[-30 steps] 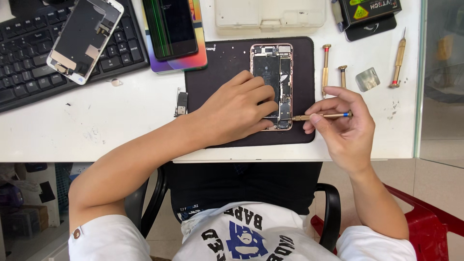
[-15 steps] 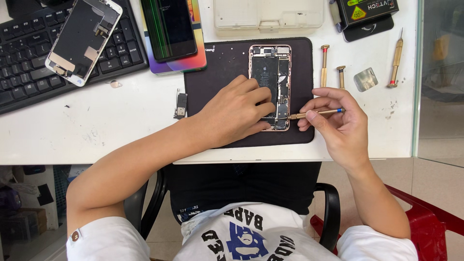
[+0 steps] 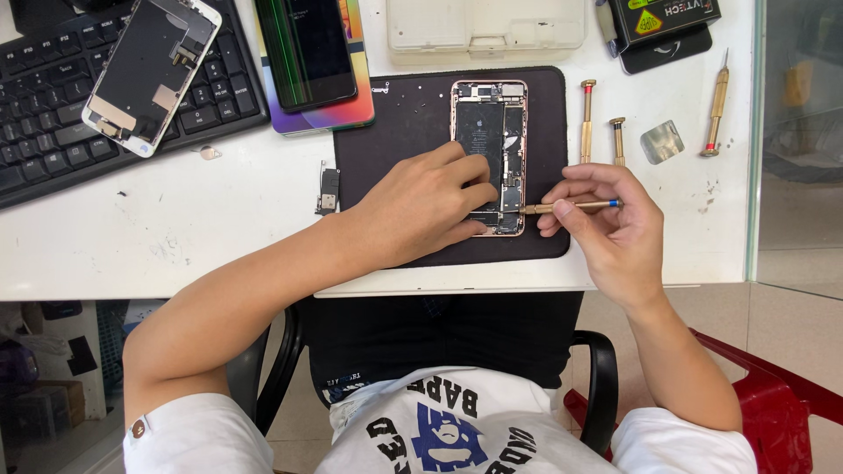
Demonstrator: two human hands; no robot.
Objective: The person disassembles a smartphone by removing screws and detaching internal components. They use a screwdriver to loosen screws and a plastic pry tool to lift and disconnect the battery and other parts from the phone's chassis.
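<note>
Opened phone (image 3: pixel 489 132) sits on the black mat (image 3: pixel 395 149), light but fragile inside (we'd grip its edges). Our left hand (image 3: pixel 421 206) presses fingers together on its lower half; right hand (image 3: pixel 606 219) pinches a screwdriver (image 3: pixel 571 207) just beside it.

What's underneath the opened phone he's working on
A black work mat lies under the opened phone, on the white table. The left hand covers the phone's lower left corner.

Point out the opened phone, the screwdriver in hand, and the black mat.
opened phone (image 3: pixel 482 118): head view, on its dark battery.
screwdriver (image 3: pixel 575 207): head view, mid-shaft, held by right hand.
black mat (image 3: pixel 395 132): head view, bare left part.
</note>
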